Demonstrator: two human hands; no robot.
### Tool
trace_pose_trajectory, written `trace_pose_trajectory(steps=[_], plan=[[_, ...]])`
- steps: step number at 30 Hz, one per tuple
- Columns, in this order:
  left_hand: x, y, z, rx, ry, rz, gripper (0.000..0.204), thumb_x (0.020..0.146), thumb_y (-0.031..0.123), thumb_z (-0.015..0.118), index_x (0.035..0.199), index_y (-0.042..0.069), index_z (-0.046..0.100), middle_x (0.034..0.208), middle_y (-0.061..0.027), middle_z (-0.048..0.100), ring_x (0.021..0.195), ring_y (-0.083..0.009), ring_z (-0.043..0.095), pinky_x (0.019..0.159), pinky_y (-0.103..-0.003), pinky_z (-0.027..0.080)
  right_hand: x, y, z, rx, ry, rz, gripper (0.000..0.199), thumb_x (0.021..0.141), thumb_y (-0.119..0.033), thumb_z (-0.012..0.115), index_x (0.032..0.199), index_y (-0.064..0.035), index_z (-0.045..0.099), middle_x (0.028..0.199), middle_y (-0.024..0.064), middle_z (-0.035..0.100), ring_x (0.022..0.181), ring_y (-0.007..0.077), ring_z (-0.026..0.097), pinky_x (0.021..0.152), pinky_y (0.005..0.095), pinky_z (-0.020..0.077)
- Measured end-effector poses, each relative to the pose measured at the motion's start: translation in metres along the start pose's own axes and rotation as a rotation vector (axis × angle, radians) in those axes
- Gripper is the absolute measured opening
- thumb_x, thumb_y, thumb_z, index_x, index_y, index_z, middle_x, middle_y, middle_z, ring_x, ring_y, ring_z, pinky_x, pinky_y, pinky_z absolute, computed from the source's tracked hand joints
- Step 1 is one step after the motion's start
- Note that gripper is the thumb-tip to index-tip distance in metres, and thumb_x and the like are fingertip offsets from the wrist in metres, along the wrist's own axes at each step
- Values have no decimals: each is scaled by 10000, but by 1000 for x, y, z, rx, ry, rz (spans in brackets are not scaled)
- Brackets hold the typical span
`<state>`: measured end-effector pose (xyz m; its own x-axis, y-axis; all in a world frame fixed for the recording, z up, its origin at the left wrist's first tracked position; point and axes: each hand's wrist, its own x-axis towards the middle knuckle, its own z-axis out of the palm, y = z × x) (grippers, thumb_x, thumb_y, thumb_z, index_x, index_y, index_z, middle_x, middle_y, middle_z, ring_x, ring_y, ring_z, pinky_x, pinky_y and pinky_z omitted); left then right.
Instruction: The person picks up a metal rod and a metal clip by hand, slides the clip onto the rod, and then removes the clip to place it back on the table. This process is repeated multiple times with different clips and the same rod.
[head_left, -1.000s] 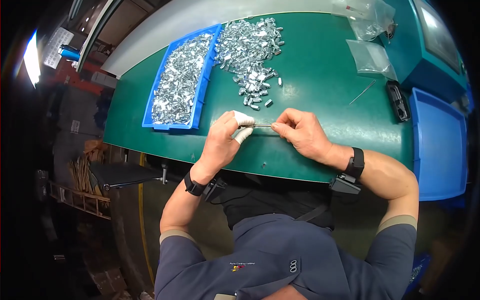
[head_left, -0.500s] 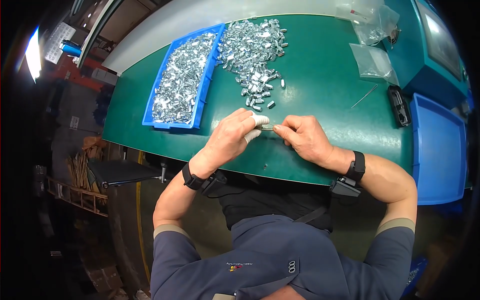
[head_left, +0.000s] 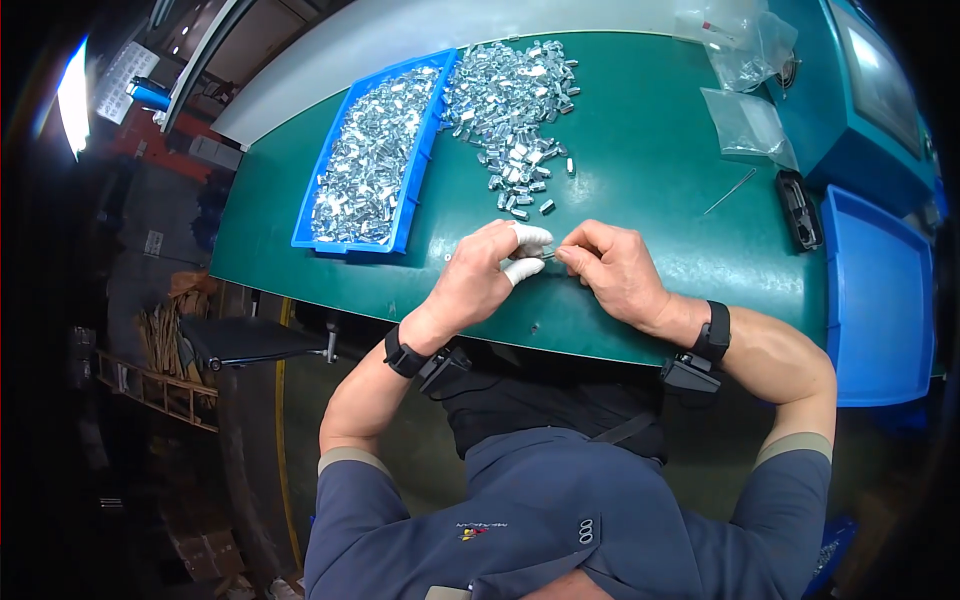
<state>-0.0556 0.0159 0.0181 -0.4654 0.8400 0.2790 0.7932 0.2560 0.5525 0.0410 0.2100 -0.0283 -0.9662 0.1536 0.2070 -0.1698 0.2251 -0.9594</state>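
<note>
My left hand, with white covers on its thumb and index finger, pinches a small silver metal piece near the table's front edge. Opposite it, my right hand has thumb and fingertips pressed together at the other end of that piece. Whether the right fingers hold something else of their own is too small to tell. Beyond the hands lies a loose heap of similar short, blocky metal pieces. To its left, a blue tray is filled with more of them.
The green table carries a thin metal rod, a black holder and clear plastic bags on the right. A teal machine with a screen stands at the far right, and a blue bin sits beside the table.
My left hand has shifted a little to the right, closer to the right hand, and its covered thumb and finger sit farther apart. My right hand stays nearly in place, still pinched.
</note>
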Motion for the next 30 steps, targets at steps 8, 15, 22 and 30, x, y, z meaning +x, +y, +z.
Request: trace_pose_trajectory(steps=[8, 15, 22, 30], plan=[[0, 4, 14, -102, 19, -89, 345, 854, 18, 770, 1185, 37, 679, 959, -94, 687, 844, -198, 690, 755, -326, 562, 1, -3, -2, 11, -66, 106, 238, 987, -204, 652, 878, 5, 687, 669, 39, 655, 593, 88, 590, 529, 273, 457], [-8, 12, 10, -124, 39, -112, 377, 852, 6, 763, 1213, 39, 662, 953, -91, 684, 851, -201, 686, 755, -331, 559, 0, -8, -4, -75, -127, 63, 340, 1019, -271, 618, 819, -4, 683, 597, 45, 620, 534, 91, 562, 488, 296, 424], [-17, -30, -34, 115, 87, -153, 370, 835, 13, 763, 1190, 77, 680, 949, -105, 677, 849, -219, 676, 757, -338, 547, 1, -2, -5, 76, -2, 117, 388, 1034, -314, 604, 781, -23, 651, 600, 16, 598, 534, 74, 519, 492, 273, 400], [15, -129, -141, 758, 384, -231, 315, 830, 64, 773, 1136, 62, 699, 1073, -130, 712, 990, -288, 684, 876, -395, 546, 4, -4, -5, 109, 11, 124, 384, 1030, -330, 614, 789, -33, 650, 616, 5, 602, 548, 60, 508, 503, 259, 400]])
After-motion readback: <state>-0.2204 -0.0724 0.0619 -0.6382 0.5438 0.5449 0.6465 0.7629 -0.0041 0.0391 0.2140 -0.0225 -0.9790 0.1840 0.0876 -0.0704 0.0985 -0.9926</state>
